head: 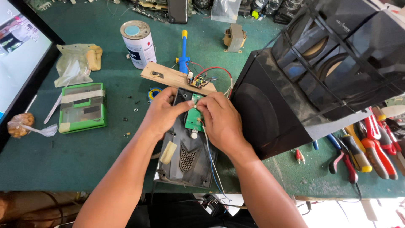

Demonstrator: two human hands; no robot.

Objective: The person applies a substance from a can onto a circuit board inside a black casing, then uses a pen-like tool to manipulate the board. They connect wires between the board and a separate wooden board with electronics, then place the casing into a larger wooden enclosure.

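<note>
- The dark plastic panel (185,154) lies flat at the near edge of the green work mat (84,156); it is matt and ribbed, with a small perforated grille and a pale foam pad stuck on it.
- A thin blue wire (213,169) trails over the panel toward the table edge.
- The small green circuit board (193,121) sits tilted above the panel's upper half, flat and glossy, with a round pale part just below it.
- The left hand (162,114) pinches the board's upper left edge between thumb and fingers.
- The right hand (221,122) grips the board's right side, fingers curled over its top.
- To the left lies a green plastic case (82,107) patched with pale tape.
- To the right, red- and yellow-handled pliers (367,152) lie side by side.
- Behind the hands, a wooden strip (175,78) carries a tiny board with red wires.
- Farther back stand a white cylindrical can (138,44) and a large glossy black speaker cabinet (295,88).
</note>
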